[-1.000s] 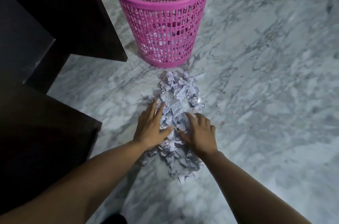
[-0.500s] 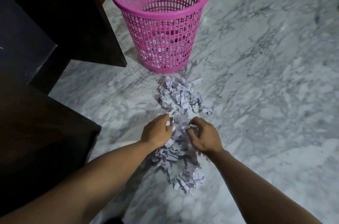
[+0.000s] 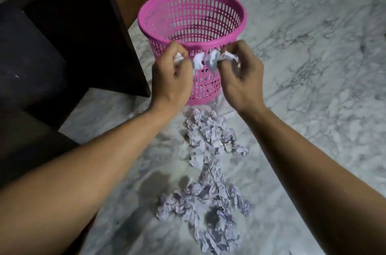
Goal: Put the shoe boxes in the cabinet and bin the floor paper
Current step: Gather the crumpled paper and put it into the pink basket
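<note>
Carrying crumpled paper (image 3: 211,59) toward the pink bin (image 3: 191,16), mid-frame.
Left hand (image 3: 171,79) and right hand (image 3: 240,79) both clutching scraps just short of the rim; best released over the opening. More paper on floor (image 3: 206,171) below.

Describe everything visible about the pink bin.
The pink bin is a round wastebasket, apparently plastic, with lattice walls pierced by rows of small slots and a solid smooth rim. It tapers towards its base and stands upright on the marble floor, beside a dark wooden cabinet. Crumpled paper lies on the floor just in front of it. Both hands hold paper in front of its near rim; whether they touch it cannot be told.
</note>
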Demonstrator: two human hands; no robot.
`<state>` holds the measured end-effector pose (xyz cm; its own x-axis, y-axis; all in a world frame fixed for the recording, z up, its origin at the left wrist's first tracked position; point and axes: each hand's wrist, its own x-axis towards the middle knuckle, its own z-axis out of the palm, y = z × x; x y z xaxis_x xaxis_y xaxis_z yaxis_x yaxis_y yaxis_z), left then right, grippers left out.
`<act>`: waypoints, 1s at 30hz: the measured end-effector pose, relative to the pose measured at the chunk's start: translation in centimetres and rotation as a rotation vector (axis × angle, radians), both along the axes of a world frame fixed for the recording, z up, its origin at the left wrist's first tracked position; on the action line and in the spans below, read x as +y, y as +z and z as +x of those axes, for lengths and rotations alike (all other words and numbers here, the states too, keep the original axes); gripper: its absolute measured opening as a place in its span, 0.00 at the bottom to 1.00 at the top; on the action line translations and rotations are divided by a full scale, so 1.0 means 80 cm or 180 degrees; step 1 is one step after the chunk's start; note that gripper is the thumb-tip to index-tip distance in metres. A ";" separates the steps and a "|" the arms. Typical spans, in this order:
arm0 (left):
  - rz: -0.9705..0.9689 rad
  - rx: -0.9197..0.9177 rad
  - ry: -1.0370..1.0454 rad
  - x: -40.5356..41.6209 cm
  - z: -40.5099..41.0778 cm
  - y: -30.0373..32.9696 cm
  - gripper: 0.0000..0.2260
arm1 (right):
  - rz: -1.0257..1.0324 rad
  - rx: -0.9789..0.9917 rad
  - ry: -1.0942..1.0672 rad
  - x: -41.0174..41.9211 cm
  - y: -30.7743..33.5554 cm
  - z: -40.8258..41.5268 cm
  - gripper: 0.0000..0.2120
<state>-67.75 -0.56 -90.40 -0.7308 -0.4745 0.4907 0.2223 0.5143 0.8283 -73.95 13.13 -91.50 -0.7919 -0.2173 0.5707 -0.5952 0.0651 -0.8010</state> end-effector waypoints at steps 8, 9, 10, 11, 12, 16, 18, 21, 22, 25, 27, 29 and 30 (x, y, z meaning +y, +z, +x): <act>-0.0253 0.0129 0.0902 -0.076 -0.195 0.121 0.11 | 0.1988 0.0177 -0.0444 -0.080 0.125 -0.168 0.22; -0.0404 -0.0803 0.0705 -0.086 -0.216 0.110 0.19 | 0.2563 -0.0106 -0.0329 -0.081 0.128 -0.177 0.31; -0.0610 -0.1586 0.0498 -0.093 -0.229 0.096 0.26 | 0.2997 -0.0307 -0.0213 -0.081 0.128 -0.183 0.39; -0.0825 -0.2186 0.0395 -0.095 -0.233 0.085 0.30 | 0.3238 -0.0387 -0.0156 -0.077 0.129 -0.184 0.43; -0.1046 -0.2541 0.0373 -0.091 -0.230 0.079 0.31 | 0.3270 -0.0351 -0.0204 -0.070 0.130 -0.182 0.43; -0.1600 -0.0753 0.0750 -0.054 -0.174 0.062 0.16 | 0.1461 0.0160 -0.0345 -0.016 0.084 -0.147 0.23; -0.1697 0.0430 -0.0021 -0.027 -0.111 0.023 0.09 | 0.0763 0.0071 -0.0513 0.030 0.014 -0.120 0.15; -0.1954 -0.0133 -0.1012 -0.007 -0.009 -0.099 0.08 | 0.1549 -0.0816 -0.0505 0.094 -0.122 -0.075 0.11; -0.2101 -0.0781 -0.1152 -0.013 0.011 -0.142 0.14 | 0.2082 -0.1117 -0.0351 0.109 -0.165 -0.061 0.13; -0.2486 -0.2563 -0.1185 -0.038 0.018 -0.240 0.36 | 0.3083 -0.1413 0.0027 0.118 -0.251 -0.037 0.30; -0.2333 -0.3038 -0.1366 -0.042 -0.003 -0.266 0.44 | 0.3355 -0.1398 0.0026 0.099 -0.274 -0.037 0.43; -0.2208 -0.3258 -0.1539 -0.042 -0.025 -0.284 0.47 | 0.3795 -0.1272 0.0184 0.075 -0.286 -0.041 0.50; -0.2234 -0.3362 -0.1597 -0.041 -0.033 -0.291 0.47 | 0.4001 -0.1160 0.0278 0.064 -0.292 -0.044 0.50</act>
<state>-70.41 -3.87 -113.71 -0.9232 0.0662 -0.3786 -0.0629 0.9458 0.3187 -77.50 18.24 -114.84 -0.8130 -0.4988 -0.3003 -0.3990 0.8530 -0.3364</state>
